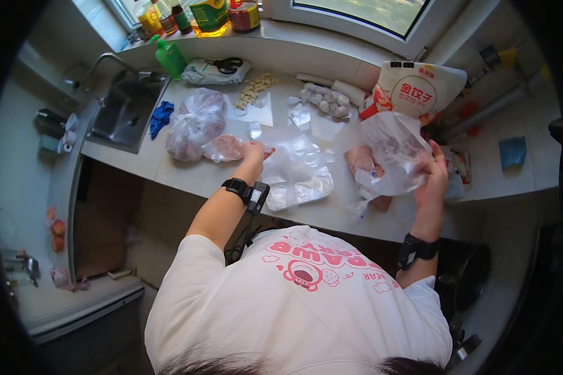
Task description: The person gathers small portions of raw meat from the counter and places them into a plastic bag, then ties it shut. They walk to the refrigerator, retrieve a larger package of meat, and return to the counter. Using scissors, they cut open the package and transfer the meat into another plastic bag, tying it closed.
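My left hand (254,153) pinches the end of a small clear plastic bag of pink meat (225,148) on the counter. Touching that bag is a larger knotted plastic bag (197,123) with pinkish contents. My right hand (432,169) grips the edge of a thin translucent plastic bag (396,154), raised above the counter. Pieces of raw meat (359,158) lie behind and under this film, partly covered by it. Between my hands rests a flat stack of clear plastic bags (298,180).
Peeled garlic cloves (252,90) and a net of garlic bulbs (325,99) lie toward the window. Black-handled scissors (229,65) top a white package. A flour bag (415,91) stands at back right. To the left are a blue cloth (161,119) and a steel sink (124,112).
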### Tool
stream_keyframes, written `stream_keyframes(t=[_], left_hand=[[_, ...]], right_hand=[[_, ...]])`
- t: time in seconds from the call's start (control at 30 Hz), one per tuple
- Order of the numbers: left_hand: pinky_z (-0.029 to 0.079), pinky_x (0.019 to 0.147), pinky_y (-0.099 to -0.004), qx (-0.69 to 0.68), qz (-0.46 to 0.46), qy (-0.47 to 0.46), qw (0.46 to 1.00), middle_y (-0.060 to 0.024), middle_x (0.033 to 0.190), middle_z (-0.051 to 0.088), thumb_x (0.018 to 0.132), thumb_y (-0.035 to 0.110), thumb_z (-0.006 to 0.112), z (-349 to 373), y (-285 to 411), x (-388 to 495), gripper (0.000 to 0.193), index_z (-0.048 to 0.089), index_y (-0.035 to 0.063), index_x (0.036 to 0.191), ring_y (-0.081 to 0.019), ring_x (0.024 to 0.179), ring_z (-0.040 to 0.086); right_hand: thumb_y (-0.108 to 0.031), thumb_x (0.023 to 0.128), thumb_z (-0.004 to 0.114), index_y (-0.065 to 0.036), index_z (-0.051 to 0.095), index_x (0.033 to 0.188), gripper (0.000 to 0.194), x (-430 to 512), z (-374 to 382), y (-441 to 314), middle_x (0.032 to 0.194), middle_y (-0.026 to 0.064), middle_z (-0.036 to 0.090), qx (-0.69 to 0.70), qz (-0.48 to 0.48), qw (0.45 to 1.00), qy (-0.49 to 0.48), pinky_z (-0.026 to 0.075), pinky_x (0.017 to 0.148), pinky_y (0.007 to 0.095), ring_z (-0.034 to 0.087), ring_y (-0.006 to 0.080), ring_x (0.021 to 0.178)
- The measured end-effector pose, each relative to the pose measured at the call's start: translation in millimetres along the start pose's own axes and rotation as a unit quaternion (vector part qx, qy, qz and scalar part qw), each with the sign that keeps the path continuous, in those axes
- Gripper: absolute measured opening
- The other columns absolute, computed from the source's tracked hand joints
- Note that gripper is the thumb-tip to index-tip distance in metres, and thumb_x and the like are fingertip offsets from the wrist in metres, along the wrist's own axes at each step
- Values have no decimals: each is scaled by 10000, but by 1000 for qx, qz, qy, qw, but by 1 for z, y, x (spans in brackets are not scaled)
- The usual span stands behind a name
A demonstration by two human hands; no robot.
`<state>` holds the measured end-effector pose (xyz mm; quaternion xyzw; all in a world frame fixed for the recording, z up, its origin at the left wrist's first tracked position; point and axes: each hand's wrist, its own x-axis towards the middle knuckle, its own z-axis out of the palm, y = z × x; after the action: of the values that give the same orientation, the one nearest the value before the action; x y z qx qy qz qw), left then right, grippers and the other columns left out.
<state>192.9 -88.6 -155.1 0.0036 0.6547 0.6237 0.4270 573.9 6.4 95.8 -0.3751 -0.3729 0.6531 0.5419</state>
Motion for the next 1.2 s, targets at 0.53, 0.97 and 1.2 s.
stream_keyframes(t=[0.53,0.97,1.2], left_hand=[[393,921,-370,-87,-165,-550,814,-111,1159,548,871,486,488,73,86,-155,566,506,3,1164,-214,1072,525],[405,600,-221,149,118,-415,890,-30,709,591,783,237,699,91,110,-157,258,619,-6,821,-85,632,515],[360,506,-204,153,100,-484,856,-5,661,536,801,297,674,90,128,-169,285,562,48,718,-68,575,465]], right_hand=[[16,752,383,-21,523,1032,315,-18,24,52,901,82,575,150,132,980,-24,509,736,326,584,216,792],[-176,767,697,-28,530,1007,328,-48,89,76,892,79,597,-416,-138,894,-97,490,664,268,589,139,784],[-71,784,673,-7,549,953,219,-50,109,88,854,43,619,-276,-55,945,-167,492,715,218,600,96,769]])
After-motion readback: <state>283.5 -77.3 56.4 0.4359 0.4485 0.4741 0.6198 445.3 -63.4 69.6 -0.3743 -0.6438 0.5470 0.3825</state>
